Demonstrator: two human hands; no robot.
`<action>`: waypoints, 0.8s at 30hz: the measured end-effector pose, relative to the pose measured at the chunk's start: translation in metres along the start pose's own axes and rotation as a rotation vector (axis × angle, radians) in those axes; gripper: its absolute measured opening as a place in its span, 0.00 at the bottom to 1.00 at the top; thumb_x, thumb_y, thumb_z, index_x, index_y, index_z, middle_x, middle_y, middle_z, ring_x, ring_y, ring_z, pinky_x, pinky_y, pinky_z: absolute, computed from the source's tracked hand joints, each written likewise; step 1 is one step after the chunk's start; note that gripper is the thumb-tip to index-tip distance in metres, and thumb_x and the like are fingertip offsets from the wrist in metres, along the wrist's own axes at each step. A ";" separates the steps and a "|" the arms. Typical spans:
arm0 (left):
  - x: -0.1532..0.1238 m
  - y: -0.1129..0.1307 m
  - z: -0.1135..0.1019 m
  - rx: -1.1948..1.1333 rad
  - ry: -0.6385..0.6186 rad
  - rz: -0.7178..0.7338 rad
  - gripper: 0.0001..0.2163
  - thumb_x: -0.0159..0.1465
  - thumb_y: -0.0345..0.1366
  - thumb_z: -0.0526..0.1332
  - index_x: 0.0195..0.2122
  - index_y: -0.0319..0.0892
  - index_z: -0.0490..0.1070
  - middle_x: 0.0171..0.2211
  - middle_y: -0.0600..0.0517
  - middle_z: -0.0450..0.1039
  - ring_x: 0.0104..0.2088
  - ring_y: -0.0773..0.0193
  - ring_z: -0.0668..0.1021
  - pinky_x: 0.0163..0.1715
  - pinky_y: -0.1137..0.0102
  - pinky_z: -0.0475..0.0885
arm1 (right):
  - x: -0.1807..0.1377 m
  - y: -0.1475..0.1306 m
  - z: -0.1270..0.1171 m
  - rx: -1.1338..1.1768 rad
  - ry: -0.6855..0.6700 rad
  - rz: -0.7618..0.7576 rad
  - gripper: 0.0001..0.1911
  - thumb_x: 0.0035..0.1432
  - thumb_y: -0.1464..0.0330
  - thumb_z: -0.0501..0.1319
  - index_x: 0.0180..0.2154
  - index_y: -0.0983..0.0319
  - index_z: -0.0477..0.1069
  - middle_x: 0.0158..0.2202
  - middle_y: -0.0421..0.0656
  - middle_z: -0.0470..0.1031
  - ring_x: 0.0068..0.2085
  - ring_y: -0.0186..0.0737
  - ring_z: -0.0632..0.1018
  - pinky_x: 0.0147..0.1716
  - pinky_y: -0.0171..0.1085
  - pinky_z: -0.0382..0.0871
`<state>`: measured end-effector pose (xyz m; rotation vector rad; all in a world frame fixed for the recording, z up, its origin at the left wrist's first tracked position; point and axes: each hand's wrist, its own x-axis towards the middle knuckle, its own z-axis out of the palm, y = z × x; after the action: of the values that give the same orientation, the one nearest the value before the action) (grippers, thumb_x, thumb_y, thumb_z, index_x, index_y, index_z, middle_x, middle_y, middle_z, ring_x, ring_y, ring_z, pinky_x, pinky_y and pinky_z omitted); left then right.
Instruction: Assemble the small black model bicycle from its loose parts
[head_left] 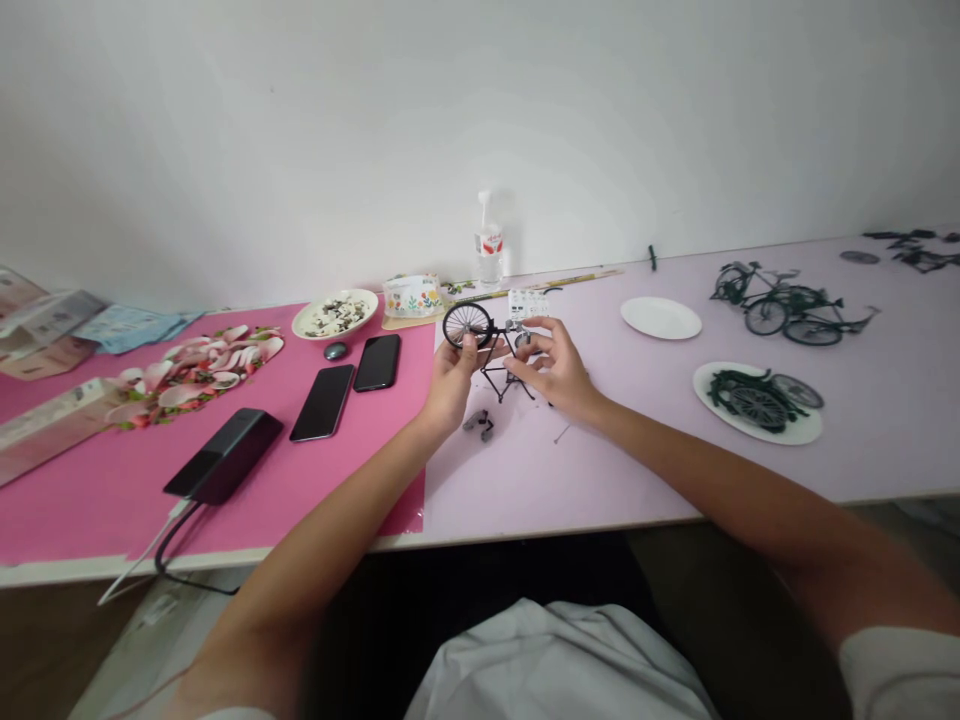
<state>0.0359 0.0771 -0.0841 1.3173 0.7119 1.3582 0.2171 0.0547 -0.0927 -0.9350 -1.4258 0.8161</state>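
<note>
A small black model bicycle [491, 352], with one spoked wheel [466, 324] fitted, is held above the lilac table top [525, 480]. My left hand [450, 380] is closed on its frame just below the wheel. My right hand [551, 365] pinches the other end of the frame, near a small grey part [523, 340]. Two little grey pieces [480, 424] lie on the table under my hands. A thin pin [562, 434] lies to the right of them.
Two phones [322, 402] [377, 361], a black power bank [225, 455] with its cable, a bowl [335, 314] and a flower garland [195, 372] lie on the pink mat. A pump bottle [488, 245] stands at the wall. White plates [660, 317] [795, 432] and finished green model bikes [787, 305] sit right.
</note>
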 end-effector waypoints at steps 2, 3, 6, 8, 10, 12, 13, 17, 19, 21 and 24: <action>0.001 0.000 -0.001 -0.007 -0.001 -0.008 0.26 0.67 0.62 0.65 0.47 0.42 0.69 0.48 0.40 0.83 0.51 0.49 0.86 0.58 0.53 0.77 | 0.000 -0.001 0.000 0.017 -0.008 0.013 0.34 0.54 0.54 0.75 0.55 0.55 0.62 0.33 0.35 0.77 0.36 0.39 0.79 0.33 0.37 0.70; 0.001 0.001 -0.002 -0.009 0.000 -0.008 0.26 0.67 0.62 0.65 0.47 0.42 0.70 0.49 0.40 0.83 0.52 0.49 0.86 0.58 0.53 0.77 | 0.000 -0.002 0.001 0.027 -0.004 0.020 0.33 0.54 0.54 0.75 0.54 0.55 0.61 0.32 0.35 0.77 0.35 0.39 0.79 0.33 0.37 0.70; 0.002 0.003 -0.002 -0.014 -0.001 -0.007 0.25 0.67 0.61 0.66 0.46 0.42 0.70 0.49 0.40 0.83 0.53 0.47 0.86 0.59 0.51 0.76 | 0.002 -0.001 0.000 0.045 0.028 0.029 0.32 0.54 0.55 0.75 0.52 0.55 0.61 0.33 0.34 0.77 0.34 0.38 0.78 0.32 0.36 0.68; 0.002 0.004 -0.003 -0.023 -0.001 -0.002 0.24 0.66 0.59 0.68 0.46 0.41 0.71 0.50 0.41 0.82 0.52 0.48 0.86 0.60 0.51 0.76 | 0.003 0.001 -0.001 0.043 0.050 0.020 0.30 0.55 0.56 0.74 0.52 0.55 0.61 0.33 0.35 0.77 0.35 0.38 0.78 0.32 0.36 0.68; 0.002 0.005 -0.004 -0.034 0.004 0.007 0.23 0.65 0.58 0.70 0.45 0.41 0.72 0.50 0.43 0.82 0.50 0.49 0.86 0.61 0.51 0.75 | 0.004 0.003 -0.002 0.032 0.063 0.011 0.29 0.56 0.56 0.74 0.52 0.55 0.62 0.33 0.35 0.77 0.36 0.39 0.79 0.33 0.37 0.68; 0.003 0.005 -0.006 -0.025 0.011 0.011 0.23 0.65 0.56 0.71 0.44 0.41 0.73 0.49 0.44 0.82 0.49 0.52 0.87 0.62 0.51 0.75 | 0.004 0.005 -0.003 0.021 0.066 0.007 0.29 0.57 0.56 0.74 0.52 0.55 0.62 0.33 0.35 0.77 0.37 0.39 0.79 0.34 0.37 0.68; 0.003 0.005 -0.006 -0.011 0.016 0.012 0.22 0.65 0.56 0.71 0.45 0.41 0.74 0.48 0.44 0.82 0.48 0.53 0.87 0.61 0.52 0.75 | 0.004 0.006 -0.003 0.017 0.068 0.007 0.29 0.57 0.56 0.74 0.52 0.55 0.62 0.33 0.35 0.77 0.37 0.39 0.79 0.34 0.37 0.68; 0.005 0.005 -0.007 0.054 0.054 0.037 0.23 0.63 0.55 0.73 0.45 0.40 0.75 0.47 0.45 0.82 0.47 0.54 0.86 0.58 0.54 0.77 | 0.005 0.009 -0.003 0.002 0.086 -0.001 0.27 0.58 0.57 0.73 0.51 0.55 0.63 0.34 0.36 0.78 0.38 0.39 0.79 0.35 0.38 0.68; 0.005 0.006 -0.007 0.071 0.080 0.042 0.24 0.62 0.56 0.73 0.46 0.40 0.75 0.47 0.44 0.82 0.47 0.53 0.86 0.56 0.55 0.78 | 0.006 0.011 -0.004 -0.009 0.092 -0.008 0.26 0.59 0.58 0.73 0.51 0.55 0.63 0.34 0.36 0.78 0.38 0.39 0.79 0.36 0.38 0.68; 0.005 0.007 -0.006 0.089 0.115 0.029 0.25 0.62 0.58 0.72 0.47 0.40 0.76 0.46 0.43 0.83 0.48 0.52 0.86 0.54 0.57 0.78 | 0.007 0.014 -0.006 -0.019 0.096 -0.023 0.26 0.59 0.57 0.73 0.51 0.55 0.63 0.34 0.36 0.78 0.38 0.40 0.79 0.38 0.39 0.69; 0.005 0.009 -0.005 0.104 0.168 -0.008 0.25 0.60 0.58 0.73 0.45 0.41 0.78 0.46 0.43 0.84 0.48 0.50 0.86 0.52 0.60 0.76 | 0.011 0.019 -0.008 -0.016 0.102 -0.041 0.26 0.59 0.55 0.73 0.51 0.54 0.63 0.35 0.36 0.78 0.38 0.40 0.79 0.39 0.40 0.71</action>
<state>0.0300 0.0810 -0.0752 1.2901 0.9117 1.4543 0.2269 0.0721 -0.1043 -0.9433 -1.3606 0.7174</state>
